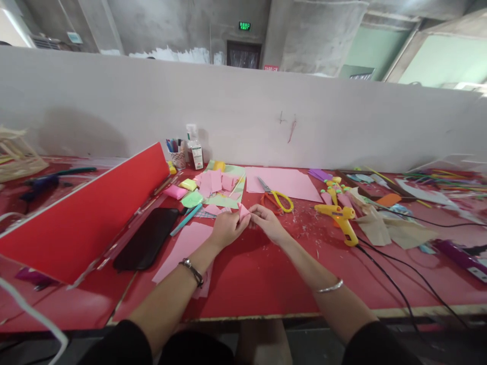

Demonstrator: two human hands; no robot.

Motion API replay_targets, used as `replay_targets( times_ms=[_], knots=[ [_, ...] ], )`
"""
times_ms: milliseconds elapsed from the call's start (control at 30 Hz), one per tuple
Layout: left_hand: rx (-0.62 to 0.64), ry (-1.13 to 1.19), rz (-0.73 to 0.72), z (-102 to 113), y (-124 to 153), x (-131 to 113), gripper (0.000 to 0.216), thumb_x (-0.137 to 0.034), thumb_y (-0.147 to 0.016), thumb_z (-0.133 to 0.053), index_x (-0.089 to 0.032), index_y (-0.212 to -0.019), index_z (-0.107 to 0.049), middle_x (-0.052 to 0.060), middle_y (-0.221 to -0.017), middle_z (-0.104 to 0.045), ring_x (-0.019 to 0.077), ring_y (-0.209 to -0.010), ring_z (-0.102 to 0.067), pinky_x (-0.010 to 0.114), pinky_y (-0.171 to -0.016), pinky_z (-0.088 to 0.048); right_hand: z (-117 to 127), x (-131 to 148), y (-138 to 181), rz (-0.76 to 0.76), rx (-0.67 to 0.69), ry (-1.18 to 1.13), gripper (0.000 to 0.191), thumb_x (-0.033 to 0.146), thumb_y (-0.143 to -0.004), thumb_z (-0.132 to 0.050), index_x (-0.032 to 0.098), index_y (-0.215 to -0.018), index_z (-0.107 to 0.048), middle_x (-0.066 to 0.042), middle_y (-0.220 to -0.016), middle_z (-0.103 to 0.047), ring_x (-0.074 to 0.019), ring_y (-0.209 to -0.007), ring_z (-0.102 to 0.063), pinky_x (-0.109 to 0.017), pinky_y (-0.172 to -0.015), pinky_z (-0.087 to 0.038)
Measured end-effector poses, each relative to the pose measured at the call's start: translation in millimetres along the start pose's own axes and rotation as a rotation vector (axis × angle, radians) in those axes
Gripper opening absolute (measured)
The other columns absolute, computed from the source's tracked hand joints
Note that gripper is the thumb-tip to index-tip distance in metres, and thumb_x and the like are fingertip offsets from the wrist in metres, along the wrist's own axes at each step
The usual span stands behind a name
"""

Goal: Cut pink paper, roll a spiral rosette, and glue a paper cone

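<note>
My left hand (pixel 227 228) and my right hand (pixel 267 221) meet above the red table (pixel 266 284), both pinching a small pink paper piece (pixel 243 212) between their fingertips. The paper is folded and partly hidden by my fingers. A bracelet sits on each wrist. Just behind my hands lie several cut pink squares (pixel 215 181) on green paper. Yellow-handled scissors (pixel 276 196) rest on a large pink sheet (pixel 283 182).
A red board (pixel 83 218) leans at the left beside a black phone (pixel 146 238) and a teal pen (pixel 186 219). A yellow glue gun (pixel 340 217) with black cables lies to the right. A pen cup (pixel 177 154) and a bottle stand by the white partition.
</note>
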State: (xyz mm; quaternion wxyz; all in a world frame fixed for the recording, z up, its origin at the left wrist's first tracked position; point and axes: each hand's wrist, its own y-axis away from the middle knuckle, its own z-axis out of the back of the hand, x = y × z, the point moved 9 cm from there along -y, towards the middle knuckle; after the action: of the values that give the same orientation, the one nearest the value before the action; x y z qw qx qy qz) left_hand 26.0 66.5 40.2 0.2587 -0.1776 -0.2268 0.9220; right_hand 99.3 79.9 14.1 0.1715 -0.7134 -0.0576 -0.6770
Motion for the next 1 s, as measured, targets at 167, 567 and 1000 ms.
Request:
replay_targets(
  times_ms=[167, 567, 1000],
  knots=[
    [0.018, 0.020, -0.016, -1.0, 0.8, -3.3, 0.050, -0.036, -0.084, -0.028, -0.015, -0.044, -0.049, 0.004, -0.039, -0.048, 0.0139, -0.040, -0.049, 0.024, -0.042, -0.026, 0.2, 1.7, 2.2, -0.008, -0.006, 0.017, 0.038, 0.052, -0.057, -0.062, 0.018, -0.065, -0.047, 0.007, -0.048, -0.051, -0.0056, -0.043, -0.045, -0.021, -0.048, -0.036],
    [0.078, 0.211, -0.208, -10.2, 13.4, -29.6, 0.039, -0.020, -0.085, -0.025, -0.015, -0.064, -0.058, 0.005, -0.056, -0.062, 0.0133, -0.052, -0.058, 0.022, -0.050, -0.039, 1.3, -10.4, 13.4, -0.164, -0.018, 0.130, 0.033, 0.049, -0.067, -0.051, 0.018, -0.061, -0.041, 0.008, -0.045, -0.036, -0.0047, -0.038, -0.034, -0.018, -0.040, -0.027],
    [-0.228, 0.348, -0.290, -5.2, 24.7, -31.5, 0.039, -0.016, -0.085, -0.029, -0.018, -0.049, -0.044, -0.003, -0.037, -0.052, 0.0072, -0.033, -0.048, 0.020, -0.039, -0.034, 10.6, -21.2, 29.5, -0.310, -0.034, 0.436, 0.032, 0.045, -0.073, -0.043, 0.018, -0.058, -0.051, 0.000, -0.055, -0.047, -0.0113, -0.055, -0.040, -0.022, -0.054, -0.033]
  ],
)
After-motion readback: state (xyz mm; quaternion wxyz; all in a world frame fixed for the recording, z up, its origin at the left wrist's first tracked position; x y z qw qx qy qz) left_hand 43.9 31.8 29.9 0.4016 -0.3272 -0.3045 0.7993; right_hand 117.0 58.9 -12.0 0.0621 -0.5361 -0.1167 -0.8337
